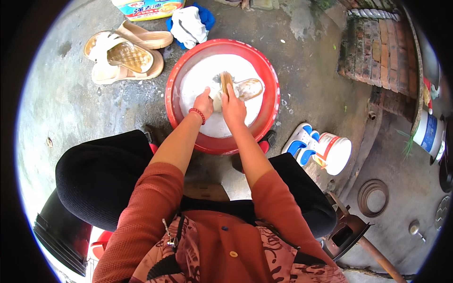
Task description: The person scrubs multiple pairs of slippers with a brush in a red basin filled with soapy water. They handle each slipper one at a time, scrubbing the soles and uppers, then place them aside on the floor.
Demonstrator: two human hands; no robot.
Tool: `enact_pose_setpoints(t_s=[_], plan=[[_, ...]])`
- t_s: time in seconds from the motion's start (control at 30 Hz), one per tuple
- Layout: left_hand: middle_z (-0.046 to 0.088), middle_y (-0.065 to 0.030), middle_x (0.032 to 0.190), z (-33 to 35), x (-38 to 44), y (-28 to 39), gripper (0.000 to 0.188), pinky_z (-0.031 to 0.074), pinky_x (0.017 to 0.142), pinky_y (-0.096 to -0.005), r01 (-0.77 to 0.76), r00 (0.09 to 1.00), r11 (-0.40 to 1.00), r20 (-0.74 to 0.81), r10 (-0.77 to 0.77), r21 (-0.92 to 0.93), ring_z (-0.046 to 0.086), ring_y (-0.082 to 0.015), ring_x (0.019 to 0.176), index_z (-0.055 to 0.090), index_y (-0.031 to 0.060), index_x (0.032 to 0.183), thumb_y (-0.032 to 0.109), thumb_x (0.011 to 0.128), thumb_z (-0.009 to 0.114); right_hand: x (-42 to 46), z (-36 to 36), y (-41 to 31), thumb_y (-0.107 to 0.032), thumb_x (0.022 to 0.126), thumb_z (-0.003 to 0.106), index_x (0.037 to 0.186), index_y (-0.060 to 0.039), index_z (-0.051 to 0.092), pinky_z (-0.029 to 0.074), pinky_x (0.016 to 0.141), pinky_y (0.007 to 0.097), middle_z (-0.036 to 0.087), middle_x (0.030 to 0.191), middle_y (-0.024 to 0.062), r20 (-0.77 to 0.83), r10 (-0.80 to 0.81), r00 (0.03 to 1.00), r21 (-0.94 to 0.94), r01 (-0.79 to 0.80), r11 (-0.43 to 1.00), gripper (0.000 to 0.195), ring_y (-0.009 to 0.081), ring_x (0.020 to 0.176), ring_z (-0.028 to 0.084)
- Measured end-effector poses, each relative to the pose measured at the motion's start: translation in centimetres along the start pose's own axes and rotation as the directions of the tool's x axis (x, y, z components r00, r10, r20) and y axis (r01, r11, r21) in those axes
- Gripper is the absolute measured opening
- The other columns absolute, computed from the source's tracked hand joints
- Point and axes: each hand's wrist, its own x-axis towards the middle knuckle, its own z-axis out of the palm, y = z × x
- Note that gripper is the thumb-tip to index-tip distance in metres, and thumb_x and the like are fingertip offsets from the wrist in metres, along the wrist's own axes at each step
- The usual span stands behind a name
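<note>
A red plastic basin [271, 95] with white suds [226, 127] in it stands on the floor between my knees. My left hand [204, 103], a red bead bracelet at its wrist, grips a pale sandal [249, 89] over the suds. The sandal's tan insole points right, and its strap part is largely hidden by my hands. In my right hand [233, 108] is a brush with a wooden back [225, 81], its bristles against the sandal. Several beige slippers [145, 37] lie in a pile left of the basin.
Beyond the basin are white and blue cloths [189, 26] and a printed detergent container [148, 7]. White-and-blue clogs [300, 141] lean by a white bucket [336, 152] on the right. A brick structure [382, 53] stands farther right, with a coiled hose or cable [373, 198] below it.
</note>
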Motion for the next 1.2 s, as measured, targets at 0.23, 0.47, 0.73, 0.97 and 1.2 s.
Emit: enact_pose_setpoints(t_s=[0.23,0.47,0.73,0.97,1.2], plan=[[0.055,-0.0136,0.116,-0.1,-0.7,-1.1,0.047,0.045,0.094,-0.0423,0.047,0.996,0.993,-0.077,-0.055,-0.106,0.055,-0.0273,0.106,0.046,0.0011,0.123,0.039,0.099,0.033,-6.2,-2.1,-1.7,-0.032,0.091,0.051,0.137,-0.0236,0.041,0.048,0.051,0.0493,0.058,0.069,0.0173,0.237,-0.070,0.969,-0.186,0.116,0.976,0.048,0.0388,0.058,0.060],[0.054,-0.0154,0.112,-0.4,-0.2,0.5,0.067,0.042,0.094,-0.0461,0.184,0.983,0.980,0.041,-0.181,-0.076,0.053,-0.0296,0.108,0.048,0.0007,0.120,0.057,0.094,0.024,0.6,1.0,-2.4,-0.032,0.089,0.054,0.135,-0.0276,0.044,0.048,0.052,0.0492,0.057,0.066,0.0173,0.032,-0.039,0.999,-0.070,0.041,0.997,0.048,0.0378,0.057,0.059],[0.046,-0.0186,0.132,1.5,-2.3,0.5,0.086,0.038,0.098,-0.0470,0.070,0.993,0.996,-0.093,-0.076,-0.062,0.051,-0.0319,0.114,0.037,-0.0003,0.134,0.071,0.087,0.023,-1.1,1.0,-1.9,-0.033,0.087,0.055,0.132,-0.0285,0.047,0.050,0.048,0.0430,0.058,0.070,0.0161,0.048,-0.093,0.995,-0.156,0.099,0.983,0.045,0.0357,0.054,0.059],[0.051,-0.0195,0.127,0.8,-2.6,1.1,0.099,0.036,0.101,-0.0438,0.164,0.985,0.978,0.074,-0.155,-0.132,0.050,-0.0321,0.115,0.041,0.0005,0.133,0.079,0.080,0.012,-6.8,-3.7,-1.8,-0.032,0.089,0.052,0.129,-0.0249,0.049,0.050,0.058,0.0483,0.058,0.068,0.0188,0.325,-0.021,0.946,-0.207,0.093,0.974,0.041,0.0378,0.059,0.060],[0.060,-0.0115,0.113,0.5,-0.4,0.2,0.075,0.050,0.079,-0.0398,0.094,0.987,0.984,0.140,-0.073,-0.150,0.062,-0.0251,0.095,0.048,0.0075,0.125,0.069,0.087,0.030,3.8,-0.8,-2.3,-0.033,0.089,0.051,0.131,-0.0237,0.050,0.050,0.068,0.0456,0.064,0.084,0.0218,0.169,0.048,0.984,-0.042,-0.041,0.998,0.043,0.0367,0.071,0.063]])
